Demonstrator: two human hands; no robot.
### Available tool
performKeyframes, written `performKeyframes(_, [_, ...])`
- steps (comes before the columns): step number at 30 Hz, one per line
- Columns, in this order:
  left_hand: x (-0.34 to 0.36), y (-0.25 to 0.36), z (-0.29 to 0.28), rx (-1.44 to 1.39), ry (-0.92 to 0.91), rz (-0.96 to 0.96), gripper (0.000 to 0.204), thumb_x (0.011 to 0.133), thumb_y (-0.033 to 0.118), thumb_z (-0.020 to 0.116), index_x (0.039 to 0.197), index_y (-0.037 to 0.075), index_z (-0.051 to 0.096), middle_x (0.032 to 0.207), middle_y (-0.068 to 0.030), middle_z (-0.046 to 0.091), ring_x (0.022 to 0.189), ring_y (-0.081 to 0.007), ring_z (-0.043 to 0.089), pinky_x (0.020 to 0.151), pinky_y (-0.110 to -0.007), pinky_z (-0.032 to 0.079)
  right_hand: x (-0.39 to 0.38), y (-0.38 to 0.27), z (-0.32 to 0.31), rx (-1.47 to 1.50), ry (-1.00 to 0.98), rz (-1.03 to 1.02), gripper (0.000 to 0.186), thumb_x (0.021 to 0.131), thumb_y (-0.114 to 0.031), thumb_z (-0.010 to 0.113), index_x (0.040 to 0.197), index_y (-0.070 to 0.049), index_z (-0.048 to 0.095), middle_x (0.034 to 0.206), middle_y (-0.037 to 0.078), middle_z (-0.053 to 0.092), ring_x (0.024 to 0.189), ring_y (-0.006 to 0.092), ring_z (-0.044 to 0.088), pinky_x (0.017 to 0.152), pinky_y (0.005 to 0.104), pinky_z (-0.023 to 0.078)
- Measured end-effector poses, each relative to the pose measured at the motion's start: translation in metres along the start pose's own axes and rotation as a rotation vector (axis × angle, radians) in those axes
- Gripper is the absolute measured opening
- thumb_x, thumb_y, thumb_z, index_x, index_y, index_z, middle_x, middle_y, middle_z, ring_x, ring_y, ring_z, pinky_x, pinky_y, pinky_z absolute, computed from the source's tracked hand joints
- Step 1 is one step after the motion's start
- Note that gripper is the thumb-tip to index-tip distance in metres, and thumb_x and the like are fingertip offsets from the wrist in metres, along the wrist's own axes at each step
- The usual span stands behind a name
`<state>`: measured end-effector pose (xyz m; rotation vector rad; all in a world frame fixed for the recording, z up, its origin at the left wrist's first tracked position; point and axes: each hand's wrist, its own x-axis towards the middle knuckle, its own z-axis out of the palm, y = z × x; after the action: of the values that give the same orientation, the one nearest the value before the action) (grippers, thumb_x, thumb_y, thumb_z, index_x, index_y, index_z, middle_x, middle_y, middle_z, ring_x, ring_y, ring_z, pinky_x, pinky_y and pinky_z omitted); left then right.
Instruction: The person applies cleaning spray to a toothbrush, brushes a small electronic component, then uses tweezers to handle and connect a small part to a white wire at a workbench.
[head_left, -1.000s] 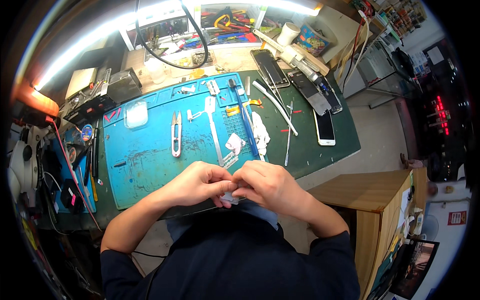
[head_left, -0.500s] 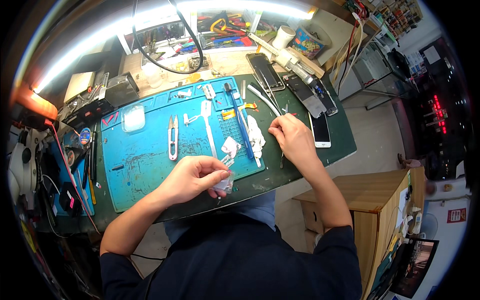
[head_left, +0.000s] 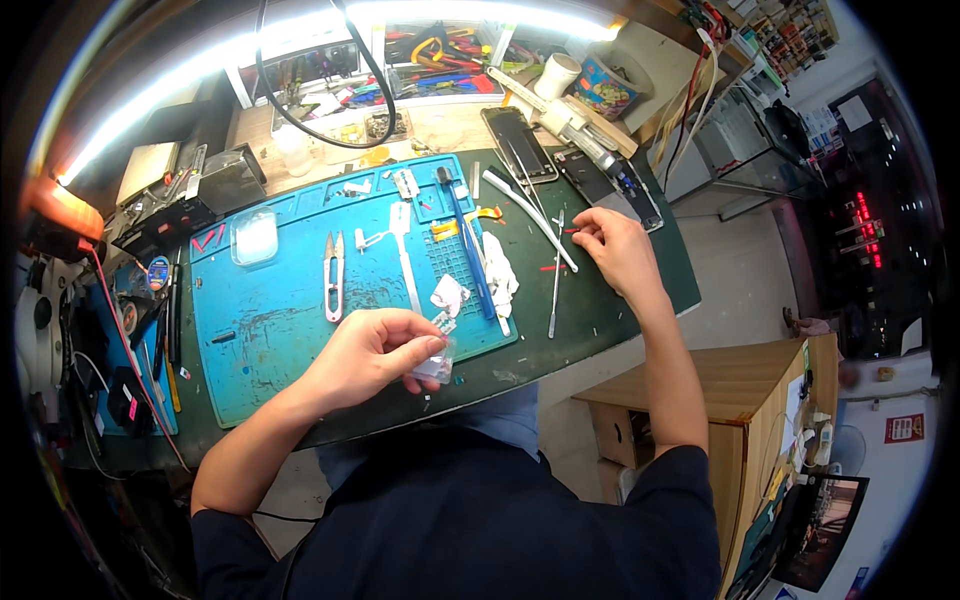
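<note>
My left hand [head_left: 375, 355] pinches a small clear plastic container [head_left: 436, 366] above the near edge of the blue work mat [head_left: 290, 340]. Beside its fingertips are a small metallic strip [head_left: 443, 322] and crumpled white tissue [head_left: 450, 295]. My right hand [head_left: 618, 250] is off to the right, thumb and forefinger drawn together; anything between them is hidden or too small to make out. Close to those fingertips are a small red piece [head_left: 570, 231], a white tube [head_left: 530, 220] and a thin metal tool [head_left: 556, 290].
Spring scissors [head_left: 334, 278], a blue-handled brush [head_left: 473, 245] and a clear square dish [head_left: 254, 238] lie on the mat. Phone parts [head_left: 518, 143] and a caliper-like tool [head_left: 560, 120] lie at the back right. A black cable [head_left: 385, 90] loops overhead. A wooden cabinet [head_left: 700, 385] stands at right.
My right hand has moved right, away from the white tube, and now covers the white phone. The tube lies lower on the bench. My left hand keeps its hold on the container.
</note>
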<state>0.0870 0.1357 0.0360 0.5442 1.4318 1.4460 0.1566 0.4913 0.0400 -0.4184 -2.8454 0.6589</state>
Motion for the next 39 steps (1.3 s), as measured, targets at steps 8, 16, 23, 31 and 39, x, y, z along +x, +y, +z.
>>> performKeyframes(8, [0.0, -0.002, 0.0, 0.01, 0.017, 0.001, 0.021, 0.104, 0.017, 0.061, 0.11, -0.003, 0.067, 0.093, -0.011, 0.074, 0.078, -0.0168, 0.074, 0.063, -0.026, 0.058, 0.018, 0.004, -0.001, -0.266, -0.087, -0.237, 0.01, 0.087, -0.013, 0.073, 0.088, -0.003, 0.07, 0.085, 0.015, 0.067, 0.084, 0.0355, 0.066, 0.076, 0.0448, 0.052])
performKeyframes(16, [-0.001, 0.0, 0.0, 0.01, 0.019, 0.019, 0.025, 0.104, 0.019, 0.061, 0.112, -0.004, 0.067, 0.093, -0.0107, 0.074, 0.079, -0.0157, 0.073, 0.064, -0.026, 0.058, -0.001, 0.013, 0.003, -0.233, 0.026, -0.327, 0.009, 0.093, -0.008, 0.067, 0.094, -0.001, 0.062, 0.087, 0.015, 0.062, 0.084, 0.036, 0.064, 0.075, 0.0461, 0.051])
performKeyframes(23, [-0.002, 0.0, 0.001, 0.019, 0.015, 0.027, 0.024, 0.105, 0.019, 0.061, 0.111, -0.004, 0.067, 0.093, -0.0102, 0.074, 0.079, -0.0156, 0.073, 0.064, -0.026, 0.058, -0.032, -0.016, -0.012, 0.014, -0.091, -0.278, 0.008, 0.089, -0.009, 0.072, 0.094, -0.004, 0.068, 0.089, 0.011, 0.067, 0.082, 0.0326, 0.067, 0.071, 0.0422, 0.053])
performKeyframes(31, [-0.001, 0.0, 0.001, 0.04, 0.022, 0.028, 0.022, 0.105, 0.018, 0.06, 0.11, -0.002, 0.067, 0.093, -0.0104, 0.074, 0.079, -0.0163, 0.074, 0.064, -0.026, 0.058, -0.034, -0.013, -0.004, -0.127, -0.065, -0.312, 0.009, 0.085, -0.011, 0.075, 0.09, -0.004, 0.072, 0.086, 0.011, 0.068, 0.078, 0.0312, 0.068, 0.07, 0.0412, 0.054])
performKeyframes(39, [-0.001, -0.003, 0.001, 0.055, 0.01, 0.036, 0.022, 0.105, 0.017, 0.06, 0.112, -0.002, 0.067, 0.095, -0.0104, 0.074, 0.08, -0.0157, 0.074, 0.065, -0.025, 0.058, -0.027, -0.014, -0.003, -0.133, -0.096, -0.309, 0.009, 0.084, -0.011, 0.075, 0.088, -0.005, 0.072, 0.086, 0.011, 0.068, 0.079, 0.0321, 0.068, 0.071, 0.0415, 0.054])
